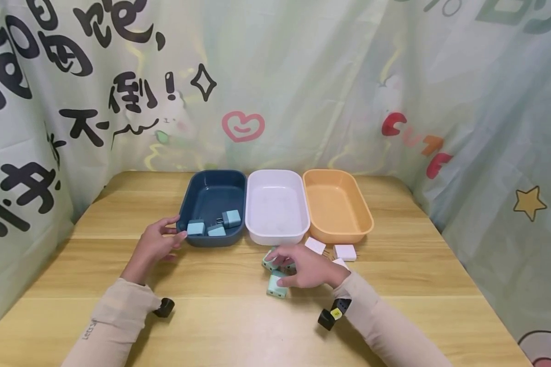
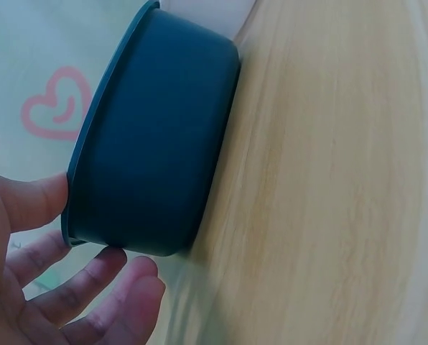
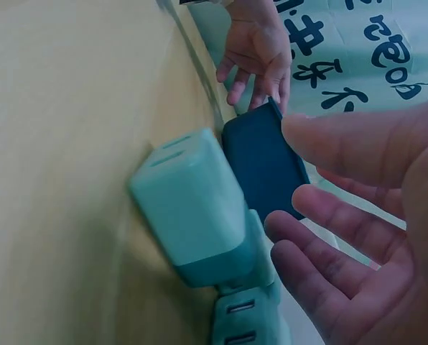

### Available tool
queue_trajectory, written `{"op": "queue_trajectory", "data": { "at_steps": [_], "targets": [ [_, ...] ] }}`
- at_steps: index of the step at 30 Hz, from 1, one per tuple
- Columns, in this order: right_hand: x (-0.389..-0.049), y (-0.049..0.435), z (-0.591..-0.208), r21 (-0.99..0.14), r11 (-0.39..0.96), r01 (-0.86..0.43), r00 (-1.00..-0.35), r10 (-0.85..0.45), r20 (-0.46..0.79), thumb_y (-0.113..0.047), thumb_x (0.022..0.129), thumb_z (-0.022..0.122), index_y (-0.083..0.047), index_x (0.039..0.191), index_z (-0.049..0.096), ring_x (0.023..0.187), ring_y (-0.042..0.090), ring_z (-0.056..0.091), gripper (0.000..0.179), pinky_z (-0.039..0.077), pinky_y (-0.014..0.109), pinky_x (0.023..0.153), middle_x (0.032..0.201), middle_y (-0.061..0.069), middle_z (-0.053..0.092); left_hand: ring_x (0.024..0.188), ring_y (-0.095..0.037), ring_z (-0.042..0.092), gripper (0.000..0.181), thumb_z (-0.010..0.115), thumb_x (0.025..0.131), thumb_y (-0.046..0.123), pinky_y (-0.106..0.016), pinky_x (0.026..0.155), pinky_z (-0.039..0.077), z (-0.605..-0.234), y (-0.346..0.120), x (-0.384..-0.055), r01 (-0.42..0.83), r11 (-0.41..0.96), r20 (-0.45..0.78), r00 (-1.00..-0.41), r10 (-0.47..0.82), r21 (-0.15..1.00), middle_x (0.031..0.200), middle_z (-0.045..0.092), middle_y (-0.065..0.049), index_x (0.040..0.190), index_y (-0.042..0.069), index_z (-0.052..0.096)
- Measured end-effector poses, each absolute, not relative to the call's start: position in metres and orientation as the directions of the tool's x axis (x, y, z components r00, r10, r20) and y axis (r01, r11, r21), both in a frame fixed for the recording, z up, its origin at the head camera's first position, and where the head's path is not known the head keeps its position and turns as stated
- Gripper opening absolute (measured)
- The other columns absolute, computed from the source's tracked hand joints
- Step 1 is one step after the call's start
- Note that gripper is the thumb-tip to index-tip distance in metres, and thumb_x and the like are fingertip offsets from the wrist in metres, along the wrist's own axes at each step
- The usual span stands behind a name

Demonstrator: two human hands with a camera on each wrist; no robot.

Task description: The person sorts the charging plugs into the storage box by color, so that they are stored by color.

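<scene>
At the left side of the dark blue tray [image 1: 196, 196], my left hand [image 1: 153, 244] rests thumb and fingertips on the rim and outer wall, fingers loosely spread. Several blue charger plugs [image 1: 231, 218] lie in the near part of that tray. My right hand [image 1: 303, 267] hovers over a small group of mint-green charger plugs on the table, covering part of them. The nearest mint charger plug [image 1: 276, 286] shows two ports on its end. In the right wrist view, the thumb and fingers stand apart beside a mint charger plug [image 3: 189, 208], with nothing between them.
A white tray [image 1: 277, 237] and an orange tray [image 1: 340, 237] stand in a row right of the dark blue one. White charger plugs [image 1: 346, 252] lie in front of the orange tray, close to my right wrist. A printed curtain [image 1: 298, 92] hangs behind the wooden table [image 1: 239, 326].
</scene>
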State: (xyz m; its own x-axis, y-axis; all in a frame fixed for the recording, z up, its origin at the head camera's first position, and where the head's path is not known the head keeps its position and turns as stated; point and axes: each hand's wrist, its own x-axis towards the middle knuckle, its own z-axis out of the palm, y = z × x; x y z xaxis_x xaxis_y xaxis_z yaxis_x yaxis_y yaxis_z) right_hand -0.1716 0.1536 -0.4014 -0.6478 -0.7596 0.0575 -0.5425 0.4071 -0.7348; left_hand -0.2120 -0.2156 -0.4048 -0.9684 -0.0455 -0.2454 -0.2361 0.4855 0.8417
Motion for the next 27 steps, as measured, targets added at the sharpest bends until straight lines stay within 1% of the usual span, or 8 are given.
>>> {"op": "queue_trajectory", "data": {
  "at_steps": [8, 15, 20, 23, 27],
  "targets": [
    [-0.165, 0.164, -0.41, -0.706, 0.437, -0.558, -0.662, -0.747, 0.062, -0.006, 0.08, 0.078, -0.002, 0.119, 0.061, 0.098, 0.01, 0.062, 0.043, 0.051, 0.029, 0.088, 0.108, 0.003, 0.066, 0.103, -0.036, 0.061, 0.067, 0.063, 0.096, 0.027, -0.039, 0.069, 0.058, -0.405, -0.215, -0.213, -0.263, 0.495, -0.268, -0.961, -0.062, 0.828, 0.139, 0.042, -0.027, 0.154, 0.018, 0.03],
    [-0.16, 0.163, -0.414, -0.669, 0.456, -0.587, -0.661, -0.747, 0.071, -0.007, 0.077, 0.081, -0.005, 0.118, 0.063, 0.095, 0.009, 0.059, 0.045, 0.052, 0.028, 0.086, 0.103, -0.001, 0.065, 0.101, -0.036, 0.061, 0.068, 0.064, 0.095, 0.028, -0.04, 0.069, 0.058, -0.406, -0.216, -0.212, -0.25, 0.492, -0.254, -0.965, -0.061, 0.834, 0.139, 0.041, -0.028, 0.153, 0.016, 0.03],
    [-0.157, 0.157, -0.416, -0.606, 0.493, -0.625, -0.644, -0.764, 0.043, -0.016, 0.076, 0.083, -0.01, 0.119, 0.064, 0.094, 0.006, 0.055, 0.047, 0.049, 0.025, 0.084, 0.106, -0.007, 0.062, 0.102, -0.037, 0.061, 0.069, 0.065, 0.095, 0.028, -0.039, 0.069, 0.058, -0.407, -0.219, -0.208, -0.26, 0.496, -0.27, -0.961, -0.054, 0.828, 0.139, 0.04, -0.028, 0.153, 0.015, 0.03],
    [-0.156, 0.156, -0.414, -0.553, 0.514, -0.656, -0.645, -0.762, 0.058, -0.018, 0.074, 0.085, -0.012, 0.118, 0.065, 0.095, 0.005, 0.055, 0.049, 0.047, 0.023, 0.084, 0.109, -0.008, 0.062, 0.103, -0.037, 0.06, 0.069, 0.064, 0.095, 0.029, -0.039, 0.071, 0.058, -0.406, -0.218, -0.21, -0.259, 0.494, -0.266, -0.962, -0.057, 0.83, 0.139, 0.04, -0.027, 0.153, 0.016, 0.03],
    [-0.156, 0.156, -0.412, -0.523, 0.525, -0.671, -0.648, -0.758, 0.072, -0.02, 0.073, 0.086, -0.013, 0.116, 0.065, 0.095, 0.005, 0.054, 0.048, 0.047, 0.023, 0.083, 0.11, -0.009, 0.062, 0.103, -0.037, 0.06, 0.068, 0.064, 0.095, 0.029, -0.04, 0.071, 0.058, -0.403, -0.216, -0.212, -0.251, 0.495, -0.257, -0.965, -0.059, 0.831, 0.139, 0.042, -0.026, 0.153, 0.017, 0.03]
  ]
}}
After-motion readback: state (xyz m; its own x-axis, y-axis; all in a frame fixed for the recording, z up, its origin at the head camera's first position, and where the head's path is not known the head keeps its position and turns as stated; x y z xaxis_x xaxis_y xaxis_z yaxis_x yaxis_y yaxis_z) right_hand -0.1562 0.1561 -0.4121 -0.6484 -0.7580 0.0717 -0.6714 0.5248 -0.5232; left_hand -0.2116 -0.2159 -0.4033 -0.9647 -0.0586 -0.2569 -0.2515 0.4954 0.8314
